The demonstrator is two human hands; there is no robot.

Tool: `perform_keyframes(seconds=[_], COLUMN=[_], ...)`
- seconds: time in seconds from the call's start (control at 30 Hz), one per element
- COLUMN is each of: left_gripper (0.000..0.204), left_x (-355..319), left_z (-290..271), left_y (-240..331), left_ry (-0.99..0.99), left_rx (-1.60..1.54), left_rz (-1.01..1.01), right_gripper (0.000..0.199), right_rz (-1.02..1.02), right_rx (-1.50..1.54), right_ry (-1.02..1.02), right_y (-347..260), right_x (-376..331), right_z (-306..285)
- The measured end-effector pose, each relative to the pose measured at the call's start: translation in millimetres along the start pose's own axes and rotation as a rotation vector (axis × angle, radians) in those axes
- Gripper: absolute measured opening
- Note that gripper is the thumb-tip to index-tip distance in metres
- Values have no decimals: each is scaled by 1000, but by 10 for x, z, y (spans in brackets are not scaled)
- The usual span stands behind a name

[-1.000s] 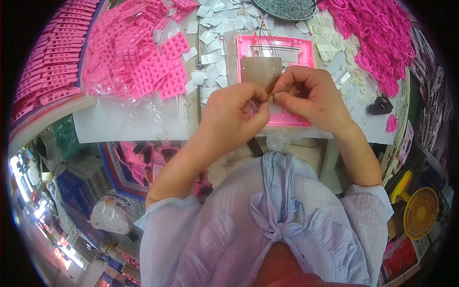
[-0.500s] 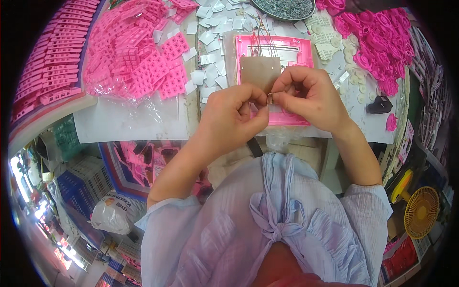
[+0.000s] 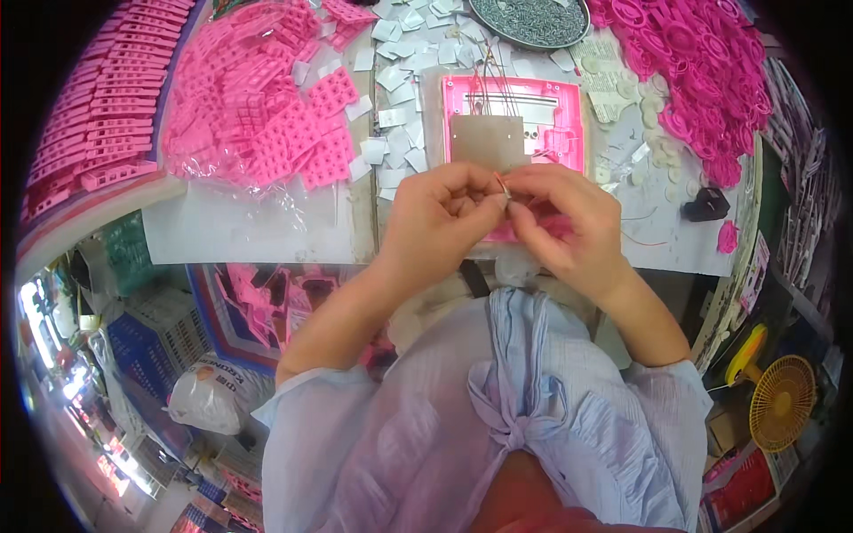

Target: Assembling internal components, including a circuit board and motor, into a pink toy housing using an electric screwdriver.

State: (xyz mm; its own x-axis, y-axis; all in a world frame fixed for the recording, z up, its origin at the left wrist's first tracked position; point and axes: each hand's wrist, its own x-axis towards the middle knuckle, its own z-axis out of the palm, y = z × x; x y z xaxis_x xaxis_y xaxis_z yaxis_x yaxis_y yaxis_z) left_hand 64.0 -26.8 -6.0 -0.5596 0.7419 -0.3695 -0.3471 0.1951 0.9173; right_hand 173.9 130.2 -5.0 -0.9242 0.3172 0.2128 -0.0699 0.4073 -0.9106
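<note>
My left hand [image 3: 437, 213] and my right hand [image 3: 573, 220] meet fingertip to fingertip over the near edge of a pink plastic housing [image 3: 573, 115]. Pinched between them is a thin wire [image 3: 500, 181] with a reddish-orange end showing; most of it is hidden by the fingers. A loose length of thin wire [image 3: 641, 241] trails out beyond my right hand over the table. Just past my fingers, a flat grey-brown board [image 3: 487, 140] lies on the housing, with several thin wires [image 3: 491, 89] sticking out at its far side.
Pink button pads [image 3: 293, 124] are heaped at left, beside scattered white squares [image 3: 394, 117]. A round tray of small screws [image 3: 533, 19] stands at the back. Magenta parts [image 3: 693, 80], pale discs [image 3: 653, 107] and a black block [image 3: 706, 205] lie at right. A yellow fan [image 3: 782, 404] stands lower right.
Both hands have drawn closer together and slightly nearer to me. A reddish wire end now shows at the fingertips, and a loose wire has appeared to the right of my right hand.
</note>
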Motion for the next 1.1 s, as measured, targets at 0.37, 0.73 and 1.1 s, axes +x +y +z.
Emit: perform_keyframes(seconds=[0.37,0.73,1.1], left_gripper=[13,22,28], left_x=[124,190,140], left_z=[-195,-270,-299], left_y=[143,218,-121], left_ry=[-89,-163,-34], left_rx=[203,858,903], left_rz=[-42,470,718], right_gripper=[18,19,18], right_rz=[-321,-492,-417], right_rx=[-270,-572,-736], right_ry=[22,-116,-252], right_y=[88,111,-26], right_x=[-15,48,50], right_z=[63,108,150])
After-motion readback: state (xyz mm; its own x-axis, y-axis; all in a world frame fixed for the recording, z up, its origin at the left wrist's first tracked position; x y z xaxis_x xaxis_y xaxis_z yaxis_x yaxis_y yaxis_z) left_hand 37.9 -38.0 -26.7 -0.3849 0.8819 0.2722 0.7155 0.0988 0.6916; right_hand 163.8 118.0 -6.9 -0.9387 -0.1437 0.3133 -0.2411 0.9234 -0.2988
